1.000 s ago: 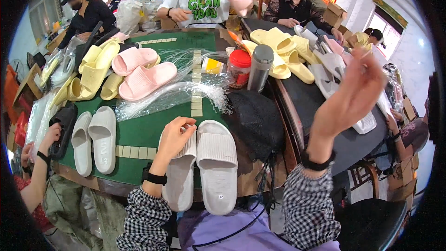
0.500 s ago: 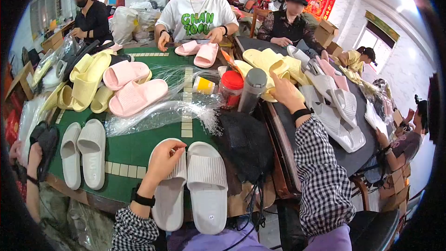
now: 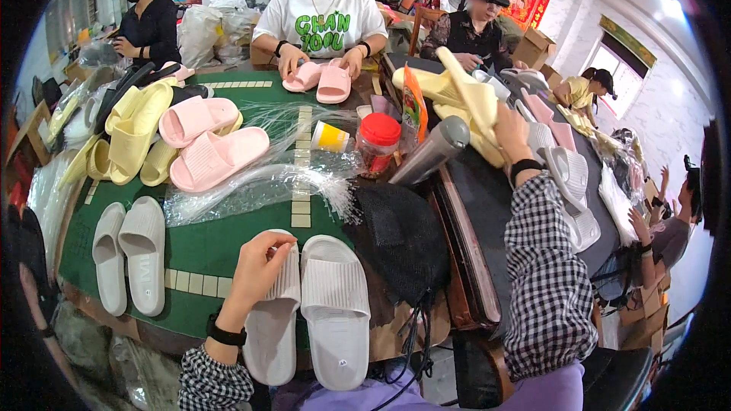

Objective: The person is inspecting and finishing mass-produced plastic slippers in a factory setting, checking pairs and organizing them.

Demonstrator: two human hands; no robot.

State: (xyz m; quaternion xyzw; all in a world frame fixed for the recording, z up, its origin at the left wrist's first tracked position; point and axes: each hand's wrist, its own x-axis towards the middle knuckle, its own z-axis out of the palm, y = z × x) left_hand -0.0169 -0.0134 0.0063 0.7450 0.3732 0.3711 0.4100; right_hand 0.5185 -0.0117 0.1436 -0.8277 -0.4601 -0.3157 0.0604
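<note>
A pair of white slide slippers lies at the table's near edge, the left slipper (image 3: 272, 335) beside the right slipper (image 3: 336, 335). My left hand (image 3: 261, 270) is over the left one's strap with its fingers curled in a pinch; what they hold, if anything, is hidden. At the right, my right hand (image 3: 513, 131) grips a yellow slide slipper (image 3: 474, 91), lifted on edge above other yellow slippers (image 3: 426, 85). Just left of that hand, a grey flask (image 3: 432, 148) leans to the right. A red-lidded jar (image 3: 378, 144) stands beside the flask.
Pink slippers (image 3: 221, 158) and yellow slippers (image 3: 141, 133) are heaped at the left, near another white pair (image 3: 142, 255). Clear plastic ties (image 3: 282, 186) cross the green table. A black bag (image 3: 403, 236) lies right of my slippers. Across the table a person (image 3: 324, 23) handles pink slippers.
My right hand has moved right and raised a yellow slipper from the pile. The flask has gone from upright to leaning. My left hand stays over the white slipper.
</note>
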